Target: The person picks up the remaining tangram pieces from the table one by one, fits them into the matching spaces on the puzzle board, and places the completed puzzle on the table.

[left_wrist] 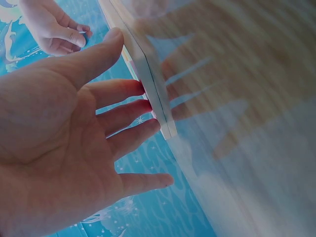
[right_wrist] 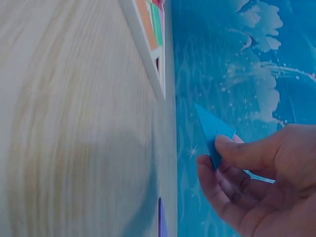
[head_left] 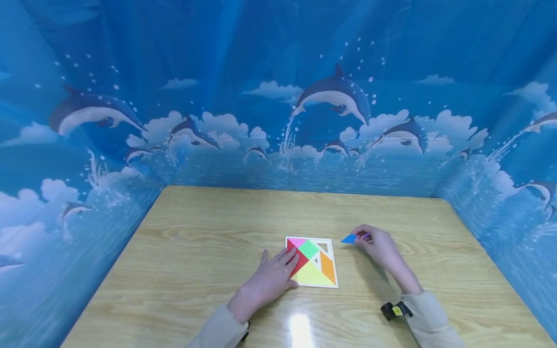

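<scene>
A square white tangram tray [head_left: 334,273] lies on the table. In it sit a pink piece [head_left: 297,241], a green square [head_left: 310,249], a red triangle [head_left: 292,269], a yellow triangle [head_left: 313,276] and an orange parallelogram [head_left: 328,268]; two triangular gaps show at the upper right and centre. My left hand [head_left: 271,275] rests its straight, spread fingers on the red triangle and the tray's left edge. Right of the tray, my right hand [head_left: 377,245] pinches a blue triangle [right_wrist: 211,128] between thumb and fingers, raised above the table. A purple piece [right_wrist: 162,222] is partly hidden by that hand in the head view.
The wood-grain table [head_left: 209,232] is bordered by a blue dolphin-print curtain [head_left: 261,169] at the back and both sides. A black strap with a yellow mark [head_left: 397,311] is on the right wrist. Light glares off the table's near part.
</scene>
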Available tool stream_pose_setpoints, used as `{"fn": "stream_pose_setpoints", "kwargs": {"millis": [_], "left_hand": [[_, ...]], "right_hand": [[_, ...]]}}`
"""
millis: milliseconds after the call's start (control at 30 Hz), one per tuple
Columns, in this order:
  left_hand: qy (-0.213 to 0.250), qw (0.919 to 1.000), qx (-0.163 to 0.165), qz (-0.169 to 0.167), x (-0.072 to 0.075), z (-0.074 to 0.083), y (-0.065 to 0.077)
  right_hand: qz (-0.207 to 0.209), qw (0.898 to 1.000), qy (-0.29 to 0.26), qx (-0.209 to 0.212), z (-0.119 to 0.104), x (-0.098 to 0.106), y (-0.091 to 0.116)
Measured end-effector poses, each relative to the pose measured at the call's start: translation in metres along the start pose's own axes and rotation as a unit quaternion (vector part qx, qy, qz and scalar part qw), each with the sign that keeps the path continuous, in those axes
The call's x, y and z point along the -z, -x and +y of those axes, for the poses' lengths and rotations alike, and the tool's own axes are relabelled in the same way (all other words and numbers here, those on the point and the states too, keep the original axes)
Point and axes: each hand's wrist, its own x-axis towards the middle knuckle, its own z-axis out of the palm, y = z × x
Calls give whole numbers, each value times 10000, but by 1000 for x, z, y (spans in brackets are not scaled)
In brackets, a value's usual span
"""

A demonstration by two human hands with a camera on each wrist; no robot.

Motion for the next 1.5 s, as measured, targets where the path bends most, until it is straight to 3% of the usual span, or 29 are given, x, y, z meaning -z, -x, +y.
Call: {"fn": "stream_pose_setpoints", "kwargs": {"millis": [533,733,1133,1500], "left_hand": [[-33,10000,45,-34,2,1,0],[-58,10000,50,-46,2,1,-1],[-87,9999,98,-91,-1,1,-3],[-78,10000,15,-14,-1,-1,-2]], "right_hand": [[-302,9983,-109,480,-28,-24,-9],[-454,9954,-81,835,-34,-33,-9],[-771,9872,305,1359,-43,-41,-10],[-1001,9869,438,1189,-51,-46,-8]]}}
